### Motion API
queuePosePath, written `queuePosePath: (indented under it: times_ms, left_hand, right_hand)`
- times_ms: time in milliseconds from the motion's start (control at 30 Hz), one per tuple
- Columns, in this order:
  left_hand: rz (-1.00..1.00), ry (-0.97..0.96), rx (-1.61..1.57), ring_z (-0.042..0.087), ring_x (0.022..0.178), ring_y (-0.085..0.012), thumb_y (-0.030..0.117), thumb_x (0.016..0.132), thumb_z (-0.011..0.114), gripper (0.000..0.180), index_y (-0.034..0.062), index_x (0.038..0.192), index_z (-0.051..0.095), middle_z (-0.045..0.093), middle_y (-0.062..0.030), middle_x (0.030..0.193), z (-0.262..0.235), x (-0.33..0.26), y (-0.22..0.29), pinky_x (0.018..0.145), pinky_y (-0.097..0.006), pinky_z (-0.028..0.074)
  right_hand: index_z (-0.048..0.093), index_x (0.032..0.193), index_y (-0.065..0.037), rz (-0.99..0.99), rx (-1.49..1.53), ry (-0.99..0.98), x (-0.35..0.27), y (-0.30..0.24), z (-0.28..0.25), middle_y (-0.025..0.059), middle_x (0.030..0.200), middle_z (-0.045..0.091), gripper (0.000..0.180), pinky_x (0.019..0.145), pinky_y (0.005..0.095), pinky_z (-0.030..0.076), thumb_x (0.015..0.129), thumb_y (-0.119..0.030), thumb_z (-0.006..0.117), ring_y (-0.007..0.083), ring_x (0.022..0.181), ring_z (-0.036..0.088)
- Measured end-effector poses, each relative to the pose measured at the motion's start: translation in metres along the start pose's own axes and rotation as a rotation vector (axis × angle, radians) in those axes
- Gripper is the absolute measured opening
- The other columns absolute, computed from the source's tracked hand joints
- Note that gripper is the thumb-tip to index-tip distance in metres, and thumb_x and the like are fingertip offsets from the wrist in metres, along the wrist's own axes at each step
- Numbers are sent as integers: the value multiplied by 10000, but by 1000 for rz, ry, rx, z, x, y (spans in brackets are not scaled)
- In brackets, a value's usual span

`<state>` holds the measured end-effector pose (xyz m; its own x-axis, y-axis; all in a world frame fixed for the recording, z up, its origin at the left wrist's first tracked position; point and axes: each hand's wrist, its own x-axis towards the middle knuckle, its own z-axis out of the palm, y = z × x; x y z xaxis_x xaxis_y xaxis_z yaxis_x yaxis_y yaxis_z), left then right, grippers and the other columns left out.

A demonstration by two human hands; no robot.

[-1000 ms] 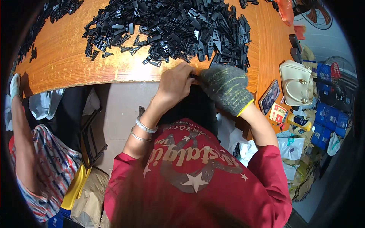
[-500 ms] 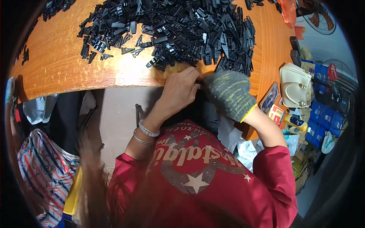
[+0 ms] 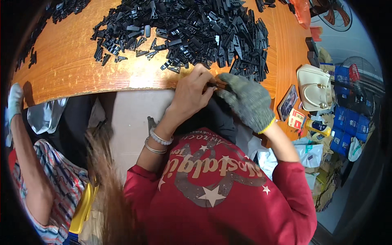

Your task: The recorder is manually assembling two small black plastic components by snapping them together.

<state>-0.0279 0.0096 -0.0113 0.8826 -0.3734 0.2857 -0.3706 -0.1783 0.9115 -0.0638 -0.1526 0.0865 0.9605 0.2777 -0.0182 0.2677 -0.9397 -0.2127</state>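
At the table's near edge my left hand (image 3: 192,92), bare with bracelets on its wrist, pinches a small black plastic clip (image 3: 211,85). Most of that clip is covered by the fingers. Facing it, my right hand (image 3: 247,100) wears a grey knitted glove with a yellow cuff. Its thumb and fingers close at the same clip's other side, though the exact grip is partly hidden. Just beyond both hands lies a big heap of black plastic clips (image 3: 192,36), spread over the wooden table (image 3: 73,77).
Along the right stand a cream handbag (image 3: 314,87), a phone (image 3: 288,102), a red-and-white packet (image 3: 296,119) and a yellow bottle (image 3: 318,127). Blue baskets (image 3: 347,124) and a fan (image 3: 335,14) are farther right. A co-worker's gloved hand (image 3: 15,98) rests at the table's left end.
My hands have drawn slightly apart, uncovering the dark clip between them. The gloved hand has turned and its fingers show more. At the left, a co-worker's arm has come into view.
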Motion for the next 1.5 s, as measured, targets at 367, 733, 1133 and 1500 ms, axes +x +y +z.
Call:
queuePosePath:
  times_ms: [367,733,1133,1500]
  left_hand:
    - [-594,-250,-1059,677,603,-202,91,924,615,217,-73,1063,595,667,-156,793,-5,-1,31,526,-247,548]
    - [-675,-342,-830,615,495,-139,138,880,687,217,-39,958,587,648,-98,686,21,5,46,407,-216,442]
    - [-16,60,586,603,589,-307,223,817,726,217,52,869,603,601,-112,725,58,21,10,513,-389,458]
    - [209,48,61,633,651,-300,13,815,707,183,5,988,648,638,-150,801,3,-15,27,594,-349,508]
  right_hand:
    - [658,1164,-46,325,814,27,-43,17,-6,41,956,669,306,642,216,495,880,-154,622,81,799,622]
    - [682,1077,-37,334,691,57,-63,21,-12,132,973,692,269,757,342,519,824,-127,676,255,855,665]
    - [717,995,-83,535,-106,-413,-167,74,-63,168,923,683,250,738,355,512,867,-287,651,308,824,657]
    - [587,1254,-34,415,908,14,-45,29,-18,57,897,670,430,582,215,460,850,-158,666,72,649,576]
